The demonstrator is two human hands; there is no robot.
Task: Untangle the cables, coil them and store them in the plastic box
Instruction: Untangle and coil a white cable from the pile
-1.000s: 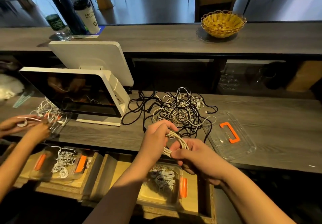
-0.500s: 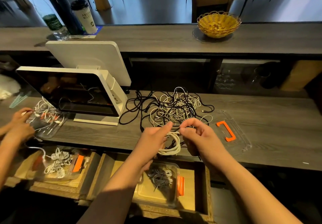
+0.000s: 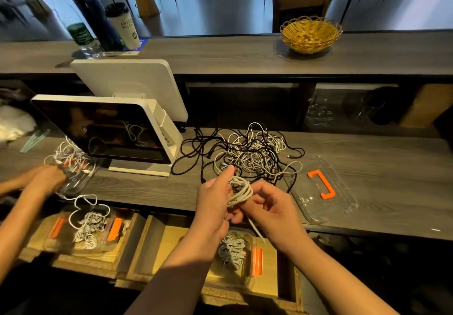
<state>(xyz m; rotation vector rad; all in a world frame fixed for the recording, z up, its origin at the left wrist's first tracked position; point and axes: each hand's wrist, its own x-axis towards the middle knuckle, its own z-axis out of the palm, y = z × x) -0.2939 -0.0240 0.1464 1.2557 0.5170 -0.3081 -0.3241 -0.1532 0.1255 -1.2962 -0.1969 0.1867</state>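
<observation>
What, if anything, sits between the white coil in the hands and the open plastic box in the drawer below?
Nothing visible does. The white coil is held by the left hand and right hand almost directly above the plastic box, which has no lid on and already holds coiled cables. The clear lid lies aside on the counter.

Single head-worn view, looking forward-down across counter (image 3: 367, 187), hands close below.

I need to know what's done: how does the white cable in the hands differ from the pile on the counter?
The white cable is wound into a small coil, held off the counter between the left hand and right hand; the pile sprawls loose and tangled on the counter. The coil is all white; the pile mixes black and white. Both are thin cords.
</observation>
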